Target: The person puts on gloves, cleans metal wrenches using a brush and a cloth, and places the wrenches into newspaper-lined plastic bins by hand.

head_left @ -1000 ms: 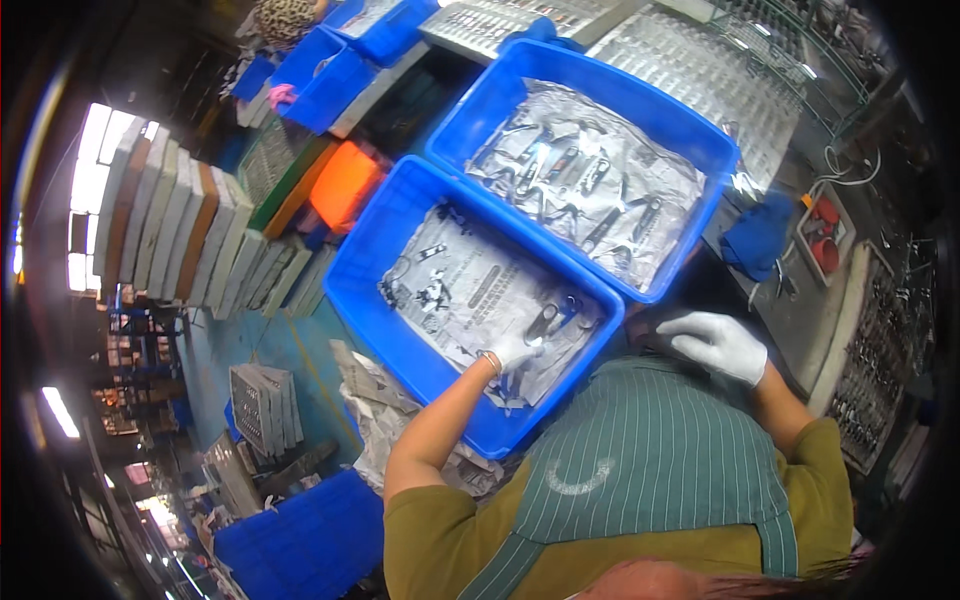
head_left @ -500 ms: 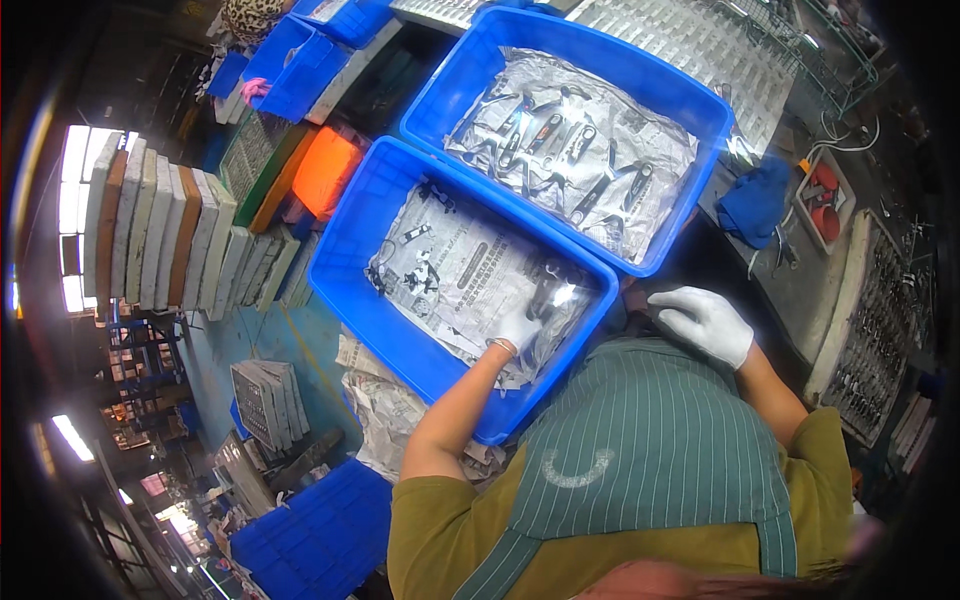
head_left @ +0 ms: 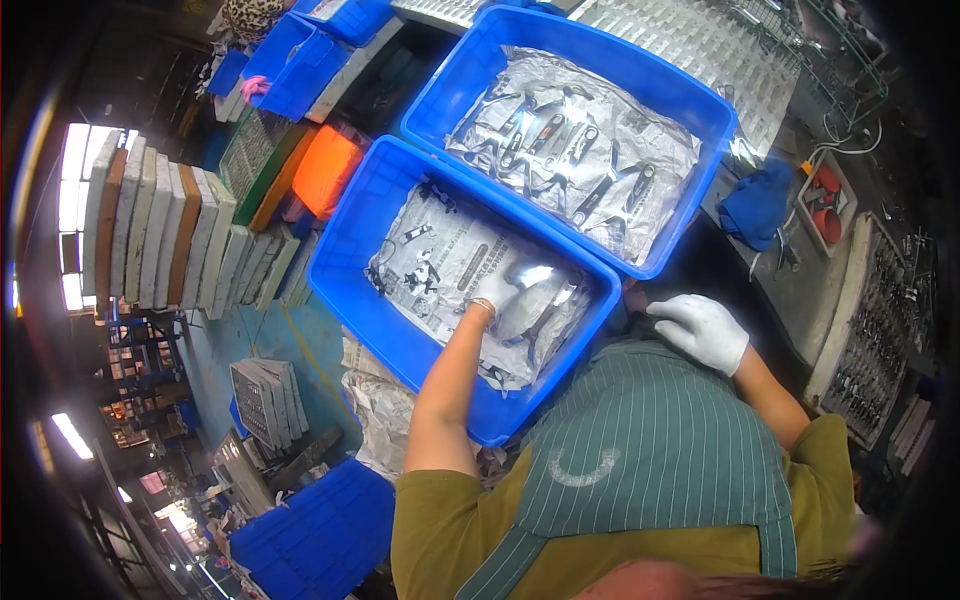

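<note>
My white-gloved left hand [head_left: 492, 292] reaches down into the nearer blue bin [head_left: 375, 330]. Its fingers close around a shiny metal piece [head_left: 535, 274], too blurred to name. Beneath lies newspaper [head_left: 455, 245] bearing small dark-and-silver metal parts [head_left: 422, 272]. Slim metal parts [head_left: 545, 330] rest by the bin's right wall. My right hand [head_left: 704, 332], also gloved, hovers by the apron outside that bin's right corner. Its fingers are stretched out and nothing shows in them. The farther blue bin [head_left: 690, 95] holds several silver and black metal tools [head_left: 545, 140] on paper.
On the right bench sit a blue cloth [head_left: 755, 203], a tray with red parts [head_left: 825, 205] and a rack of small metal pieces [head_left: 875, 335]. Stacked boards [head_left: 160, 225] and an orange object [head_left: 327, 172] stand at left. Crumpled paper [head_left: 380, 410] lies below the near bin.
My left hand has moved left and away from me inside the near bin, and the shiny piece has shifted with it. My right hand has barely moved.
</note>
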The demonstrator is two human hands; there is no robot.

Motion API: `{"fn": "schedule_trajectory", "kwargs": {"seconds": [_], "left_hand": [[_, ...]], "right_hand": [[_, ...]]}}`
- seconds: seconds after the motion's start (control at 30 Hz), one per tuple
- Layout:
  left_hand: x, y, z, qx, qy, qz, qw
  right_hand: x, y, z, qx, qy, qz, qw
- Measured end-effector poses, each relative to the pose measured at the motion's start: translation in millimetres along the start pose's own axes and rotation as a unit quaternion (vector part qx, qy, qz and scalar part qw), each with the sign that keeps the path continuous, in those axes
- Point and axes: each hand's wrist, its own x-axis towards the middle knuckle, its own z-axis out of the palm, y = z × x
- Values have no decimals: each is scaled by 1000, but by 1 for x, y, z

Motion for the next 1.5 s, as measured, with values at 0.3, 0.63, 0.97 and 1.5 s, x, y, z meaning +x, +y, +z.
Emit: {"fn": "schedule_trajectory", "kwargs": {"seconds": [0.3,0.63,0.97,1.5], "left_hand": [[6,-13,-63,-638,140,-109,749],[60,-34,-45,181,-21,-110,977],[5,25,25,203,23,98,974],[-29,34,49,208,-30,93,973]], "right_hand": [[-1,6,6,-22,22,8,999],[11,-5,7,-30,-9,-13,999],[9,2,8,-32,1,-15,999],[14,1,12,-13,7,-38,999]]}}
